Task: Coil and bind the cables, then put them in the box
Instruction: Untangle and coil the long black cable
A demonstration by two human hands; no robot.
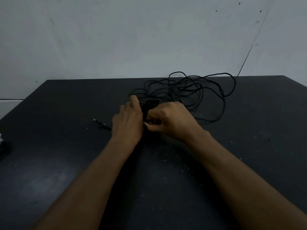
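Dark table (66, 146): cable coil (149, 105) gripped between fingers (154, 128) of left hand (127, 120), right hand (172, 120).

dim, flat light throughout, source unclear, maybe overhead. the pale wall (116, 39) reads grey-blue; the black table (66, 163) swallows detail, with a faint dull sheen at its near left. the black cables (186, 87) melt softly into it. wide-angle bending curves the table's edges.
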